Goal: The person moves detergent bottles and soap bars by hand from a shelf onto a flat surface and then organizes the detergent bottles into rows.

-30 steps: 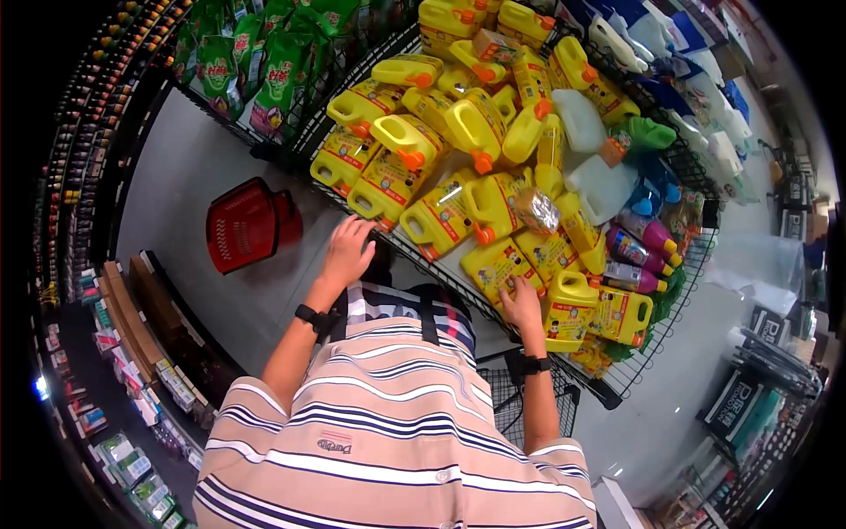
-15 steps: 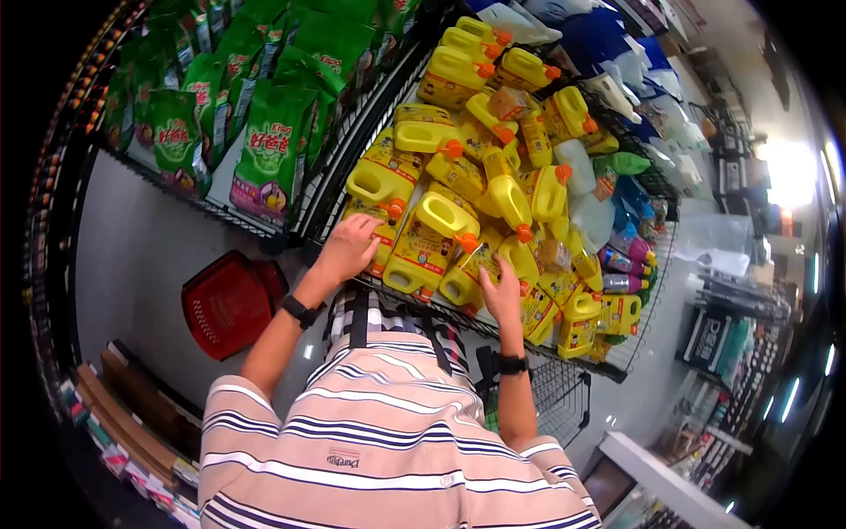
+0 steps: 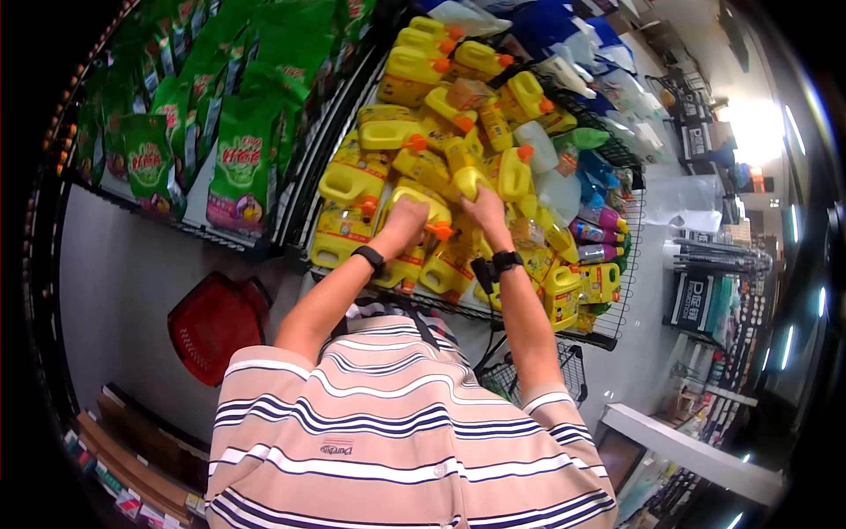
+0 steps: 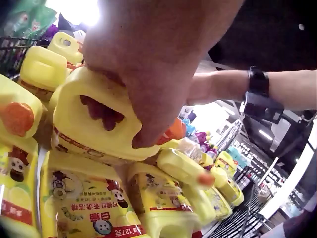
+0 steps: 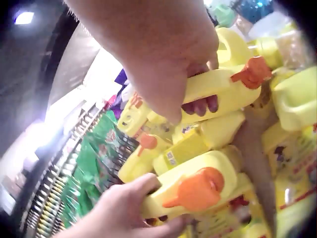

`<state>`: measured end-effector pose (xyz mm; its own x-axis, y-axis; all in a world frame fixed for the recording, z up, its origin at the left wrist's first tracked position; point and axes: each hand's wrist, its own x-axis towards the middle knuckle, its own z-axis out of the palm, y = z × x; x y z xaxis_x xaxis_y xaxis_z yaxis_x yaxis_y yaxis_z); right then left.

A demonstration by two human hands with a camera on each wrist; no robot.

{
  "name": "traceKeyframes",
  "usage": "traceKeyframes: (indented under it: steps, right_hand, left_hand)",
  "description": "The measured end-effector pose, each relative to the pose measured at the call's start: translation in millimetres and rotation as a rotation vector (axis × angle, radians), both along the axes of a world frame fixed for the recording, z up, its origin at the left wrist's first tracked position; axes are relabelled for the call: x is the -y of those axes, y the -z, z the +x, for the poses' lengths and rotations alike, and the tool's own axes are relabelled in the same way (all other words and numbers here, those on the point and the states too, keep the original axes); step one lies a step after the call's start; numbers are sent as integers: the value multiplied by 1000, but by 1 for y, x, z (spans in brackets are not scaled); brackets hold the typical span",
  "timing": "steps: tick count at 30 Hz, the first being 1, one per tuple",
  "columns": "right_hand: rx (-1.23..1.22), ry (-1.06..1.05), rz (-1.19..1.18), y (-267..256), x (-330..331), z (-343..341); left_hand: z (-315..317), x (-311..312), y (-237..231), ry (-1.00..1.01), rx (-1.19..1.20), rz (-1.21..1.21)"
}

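We seem mid-grip, left hand (image 3: 404,222) clamped on a nearer jug (image 4: 69,115), right hand (image 3: 486,214) on a farther jug (image 5: 232,94); shifting either calls for steadiness.

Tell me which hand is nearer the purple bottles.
Right. The right hand grips a yellow jug left of the purple bottles; the left hand grips another jug, farther left.

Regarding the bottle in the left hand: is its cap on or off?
On: the right wrist view shows an orange cap in place on the yellow bottle that the left hand grips.
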<state>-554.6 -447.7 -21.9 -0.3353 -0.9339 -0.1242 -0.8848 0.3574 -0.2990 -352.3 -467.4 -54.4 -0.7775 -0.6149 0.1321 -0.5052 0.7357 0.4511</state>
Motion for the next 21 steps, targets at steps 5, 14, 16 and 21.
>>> traceKeyframes:
  steps: [5, 14, 16, 21]
  right_hand:
    - [-39, -12, -130, -4, -42, 10]
    - [139, -35, -479, -69, -114, 2]
    - [133, 15, -542, -98, -133, -7]
    - [631, 224, -464, -165, -214, -6]
  left_hand:
    - [3, 1, 0, 9, 33, -84]
    - [-26, -61, -27, -206, -178, -67]
    - [-42, -76, -7, -434, -604, 711]
    - [-94, -90, -2, -678, -861, 1312]
